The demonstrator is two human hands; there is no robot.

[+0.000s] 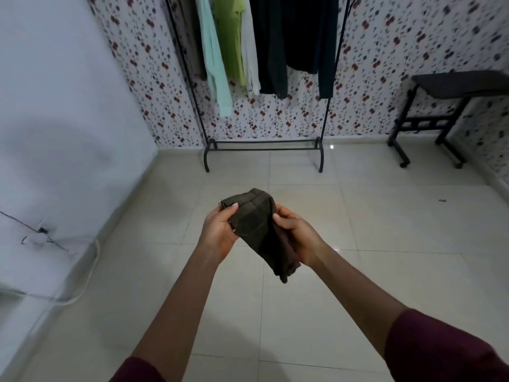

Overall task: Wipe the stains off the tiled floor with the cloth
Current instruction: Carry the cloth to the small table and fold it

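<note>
Pale glossy tiles (316, 285) cover the floor of this small room, and a clothes rack (263, 146) stands against the flowered wall at the far side. We take this rack as our landmark.

Nearer to us than the rack, well above the floor, we hold the dark cloth (256, 224) in the air between both hands. Our left hand (219, 232) grips its left edge, with the thumb pressed on top. Our right hand (298, 238) is closed around the right side, and from there a loose tail of the cloth hangs down. The cloth looks folded or bunched, not spread out.

We judge that the wiping has not begun, because the cloth touches no tile. To the right of the rack, on the open floor, lies one small dark speck (442, 200); it may be a stain or only a crumb, we cannot tell. We see no other clear stain; the bright spots look like reflections.

What could go wrong: if we press down with such a bunched cloth, only a small part will meet the tile and the dirt may smear. The hanging tail can also drag over clean tiles. Left of the rack, a cable (88, 274) runs along the wall, and a wide stroke could catch it.
</note>
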